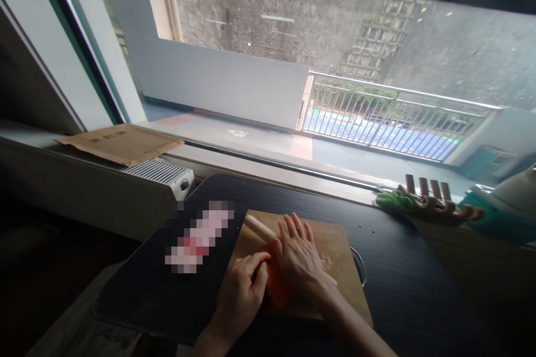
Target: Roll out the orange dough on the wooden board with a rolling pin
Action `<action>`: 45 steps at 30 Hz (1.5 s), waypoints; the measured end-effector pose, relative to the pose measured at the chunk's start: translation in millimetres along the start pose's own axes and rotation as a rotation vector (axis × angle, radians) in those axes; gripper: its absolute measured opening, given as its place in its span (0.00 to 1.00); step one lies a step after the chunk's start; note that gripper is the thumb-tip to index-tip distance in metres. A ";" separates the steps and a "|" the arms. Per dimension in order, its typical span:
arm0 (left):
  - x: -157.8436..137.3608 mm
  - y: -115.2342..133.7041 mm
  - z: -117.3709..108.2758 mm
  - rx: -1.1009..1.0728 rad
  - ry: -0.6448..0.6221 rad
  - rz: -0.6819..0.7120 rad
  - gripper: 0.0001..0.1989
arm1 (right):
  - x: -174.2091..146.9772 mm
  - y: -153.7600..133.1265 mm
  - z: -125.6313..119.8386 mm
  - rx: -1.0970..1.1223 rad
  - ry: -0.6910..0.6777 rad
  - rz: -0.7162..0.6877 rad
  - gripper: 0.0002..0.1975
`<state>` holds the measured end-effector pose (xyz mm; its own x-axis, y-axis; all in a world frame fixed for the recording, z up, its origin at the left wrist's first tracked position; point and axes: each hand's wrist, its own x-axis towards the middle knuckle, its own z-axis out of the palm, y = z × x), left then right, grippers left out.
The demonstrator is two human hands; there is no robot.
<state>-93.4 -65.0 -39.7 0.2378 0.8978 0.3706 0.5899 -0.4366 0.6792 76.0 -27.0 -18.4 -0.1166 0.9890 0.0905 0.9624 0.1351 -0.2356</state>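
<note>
A wooden cutting board (335,245) lies on a dark table (410,284) below a window. On the board is an orange piece of food (278,290), with a pale wooden rod (257,227) running across it toward the far left. My left hand (243,293) is curled against the left side of the orange piece, fingers bent around it. My right hand (298,259) lies flat over the rod and the orange piece, fingers stretched out and close together. What lies under the right palm is hidden.
A pink, blurred-out object (199,241) lies on the table left of the board. A radiator (161,172) with cardboard (121,142) on it stands at the left. A wooden rack (439,201), green cloth (391,199) and teal-white object (502,209) sit at the right.
</note>
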 end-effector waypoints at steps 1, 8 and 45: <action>-1.6 -3.3 -4.2 -0.009 -0.041 0.047 0.15 | 1.2 1.7 -1.4 -0.014 0.020 0.032 0.25; -0.4 -9.6 -12.0 0.272 -0.001 0.327 0.28 | 3.3 20.5 -18.8 0.144 0.050 -0.122 0.10; -14.7 2.6 12.9 0.282 0.140 0.385 0.15 | 0.6 -0.2 -3.2 0.063 0.005 0.025 0.22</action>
<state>-85.4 -78.6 -51.5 0.3848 0.6500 0.6553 0.6702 -0.6849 0.2858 76.4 -26.6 -15.2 -0.0913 0.9919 0.0886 0.9477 0.1139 -0.2981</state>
